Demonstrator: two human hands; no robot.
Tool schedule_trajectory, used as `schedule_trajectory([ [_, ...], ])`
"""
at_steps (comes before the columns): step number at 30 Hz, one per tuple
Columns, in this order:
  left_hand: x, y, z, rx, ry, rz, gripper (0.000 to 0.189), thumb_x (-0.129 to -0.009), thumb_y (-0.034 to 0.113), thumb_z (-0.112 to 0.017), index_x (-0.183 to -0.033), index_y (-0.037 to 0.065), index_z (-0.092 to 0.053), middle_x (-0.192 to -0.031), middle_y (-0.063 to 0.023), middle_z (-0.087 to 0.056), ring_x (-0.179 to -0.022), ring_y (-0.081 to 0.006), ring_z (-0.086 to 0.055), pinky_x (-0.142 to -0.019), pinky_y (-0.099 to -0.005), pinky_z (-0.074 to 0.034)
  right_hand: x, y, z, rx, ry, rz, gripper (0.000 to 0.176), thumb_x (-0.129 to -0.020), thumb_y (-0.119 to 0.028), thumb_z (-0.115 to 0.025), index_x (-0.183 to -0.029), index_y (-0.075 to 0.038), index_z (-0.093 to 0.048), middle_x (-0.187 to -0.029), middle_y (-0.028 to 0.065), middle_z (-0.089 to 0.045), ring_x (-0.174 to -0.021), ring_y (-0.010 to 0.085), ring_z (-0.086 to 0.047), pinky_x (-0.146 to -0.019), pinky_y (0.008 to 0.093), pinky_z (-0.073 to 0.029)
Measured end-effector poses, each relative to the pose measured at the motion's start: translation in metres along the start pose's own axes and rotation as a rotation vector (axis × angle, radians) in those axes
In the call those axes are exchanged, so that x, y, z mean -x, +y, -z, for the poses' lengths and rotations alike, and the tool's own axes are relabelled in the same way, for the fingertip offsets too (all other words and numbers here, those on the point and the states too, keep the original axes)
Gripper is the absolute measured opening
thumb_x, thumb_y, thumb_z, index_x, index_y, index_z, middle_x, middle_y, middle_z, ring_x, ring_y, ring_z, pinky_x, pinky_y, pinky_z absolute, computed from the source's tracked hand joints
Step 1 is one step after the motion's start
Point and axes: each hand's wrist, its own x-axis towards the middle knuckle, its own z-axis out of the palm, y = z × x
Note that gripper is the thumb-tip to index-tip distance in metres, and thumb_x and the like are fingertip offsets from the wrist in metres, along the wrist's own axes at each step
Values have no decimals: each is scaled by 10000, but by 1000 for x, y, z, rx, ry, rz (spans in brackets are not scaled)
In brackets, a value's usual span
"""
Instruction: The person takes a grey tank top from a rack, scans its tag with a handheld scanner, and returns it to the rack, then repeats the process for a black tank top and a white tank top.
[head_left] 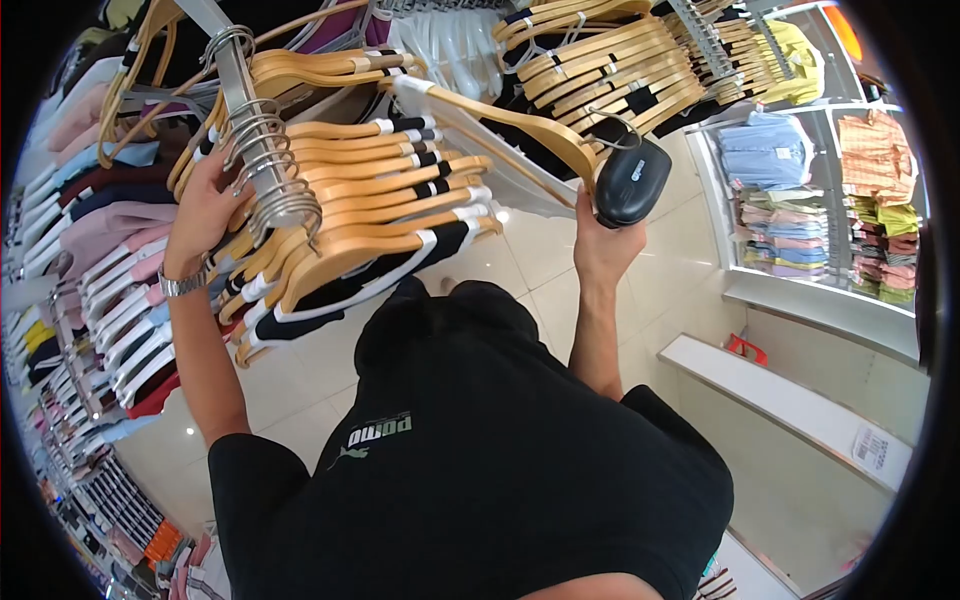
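My right hand (607, 240) is closed around a black handheld scanner (633, 182) with a rounded head and white lettering. A wooden hanger (545, 125) reaches its neck to the same hand; its metal hook curves up beside the scanner. From that hanger hangs a sheer whitish garment (500, 165), tilted away from the rack. My left hand (205, 212), with a metal watch (183, 283) at the wrist, rests among the hangers beside the rail, fingers apart and partly hidden. Right of it, several wooden hangers (350, 185) carry dark and white garments.
A metal rail (232, 75) juts toward me. Coloured clothes (110, 235) fill the racks at left, and more wooden hangers (610, 75) hang at the back. Lit shelves at right hold shirts (768, 150). A white ledge (790, 405) stands low at right above the tiled floor (670, 250).
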Motion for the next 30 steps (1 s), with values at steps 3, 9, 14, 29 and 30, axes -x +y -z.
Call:
schedule_trajectory([
  [3, 3, -6, 6, -82, 44, 198, 409, -943, 52, -602, -1345, -3, -549, -1211, -41, -630, -1045, -115, -554, -957, -277, -441, 1, 21, 16, -30, 26, -42, 294, -803, -71, -822, -1039, 18, -670, -974, 83, -728, -877, 144, -682, -830, 297, -527],
  [9, 6, -18, 3, -69, 215, 245, 345, -1001, 92, -553, -1321, -35, -549, -1231, -58, -642, -1067, -142, -599, -941, -290, -469, -1, 49, 55, 2, 35, -44, 306, -807, -67, -820, -1056, 22, -666, -987, 88, -727, -890, 156, -688, -846, 299, -525],
  [14, 13, -1, -14, -163, 219, 37, 365, -1011, 118, -541, -1346, -25, -552, -1233, -85, -660, -1103, -157, -606, -982, -293, -452, 0, 66, 89, 5, 45, -34, 334, -807, -43, -810, -1093, 29, -654, -1021, 99, -722, -901, 164, -693, -859, 302, -526],
  [29, 70, 59, -144, -283, 1234, -271, 144, -969, 66, -619, -1098, 7, -642, -1087, -93, -680, -995, -199, -631, -896, -321, -494, -9, 101, 170, 70, -106, 91, 267, -784, -47, -828, -1003, 19, -690, -905, 65, -716, -813, 120, -658, -781, 278, -527],
  [30, 81, 72, -173, -312, 1222, -317, 114, -957, 69, -635, -1056, 13, -642, -1055, -90, -678, -956, -200, -627, -870, -326, -496, -12, 98, 177, 84, -134, 116, 258, -783, -50, -830, -992, 18, -695, -894, 60, -715, -804, 117, -652, -774, 278, -526],
])
